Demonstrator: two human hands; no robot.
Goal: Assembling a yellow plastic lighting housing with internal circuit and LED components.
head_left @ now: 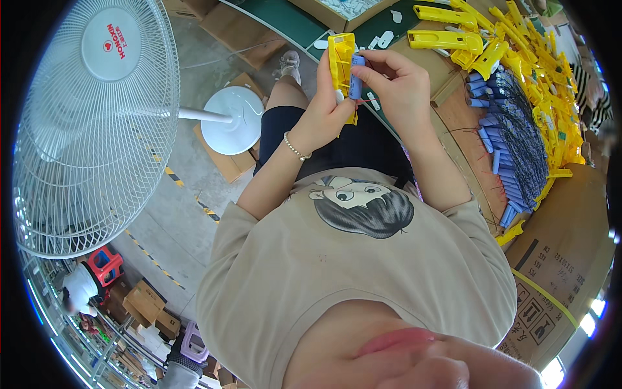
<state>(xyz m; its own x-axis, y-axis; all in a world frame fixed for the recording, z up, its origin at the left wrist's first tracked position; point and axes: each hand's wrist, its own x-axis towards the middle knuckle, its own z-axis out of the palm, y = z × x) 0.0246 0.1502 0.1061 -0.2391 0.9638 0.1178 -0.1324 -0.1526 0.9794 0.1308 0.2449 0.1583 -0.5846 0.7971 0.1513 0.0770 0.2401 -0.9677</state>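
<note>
Upright in front of me is a yellow plastic casing (340, 48), its ribbed inner side showing. My left hand (324, 113) is closed around its lower part, the thumb across near the bottom. A blue-purple cylindrical battery cell (356, 81) with thin wires stands along the casing's right edge. My right hand (398, 84) pinches this cell near its top between thumb and fingertips. Whether the cell sits inside the casing or only against it, I cannot tell. To the right lies a heap of similar battery cells (508, 159) with dark and red wires.
Many yellow casings (453, 40) are piled at the far right. Small white parts (385, 40) lie on the green tabletop (275, 13), near an open carton (346, 23). A large cardboard box (560, 259) stands at right. A white standing fan (97, 123) fills the left side.
</note>
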